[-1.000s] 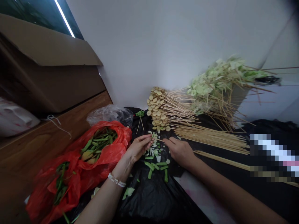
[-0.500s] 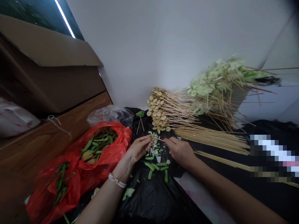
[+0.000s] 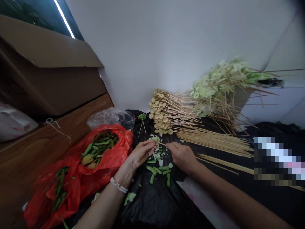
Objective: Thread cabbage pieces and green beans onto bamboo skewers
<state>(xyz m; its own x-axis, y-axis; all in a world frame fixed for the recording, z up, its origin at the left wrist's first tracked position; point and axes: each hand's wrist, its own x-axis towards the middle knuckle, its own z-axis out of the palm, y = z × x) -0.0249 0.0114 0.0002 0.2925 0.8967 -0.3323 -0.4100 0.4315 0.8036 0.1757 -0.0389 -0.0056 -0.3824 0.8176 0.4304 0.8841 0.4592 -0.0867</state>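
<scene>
Fingers of my left hand (image 3: 144,151) pinch a short green bean piece (image 3: 156,139) over scattered cabbage bits. My right hand (image 3: 180,155), just to the right, grips a thin wooden skewer (image 3: 162,144) whose tip meets the bean piece. Cut green bean pieces (image 3: 152,173) lie on the black plastic (image 3: 157,203) below both hands. Beyond my hands is a stack of skewered potato slices (image 3: 158,109), with a few skewered green beans (image 3: 142,116) to its left. Bare skewers (image 3: 216,142) lie in a row right of my right hand.
An open red bag (image 3: 114,152) of bean pieces sits at the left, beside a clear plastic bag (image 3: 111,117). A cardboard box (image 3: 54,86) stands behind on the wooden surface (image 3: 90,111). Skewered cabbage (image 3: 214,82) is heaped at the back right against the wall.
The view has shifted slightly, and my right hand has moved a little. Both hands keep hold of the bean piece and skewer.
</scene>
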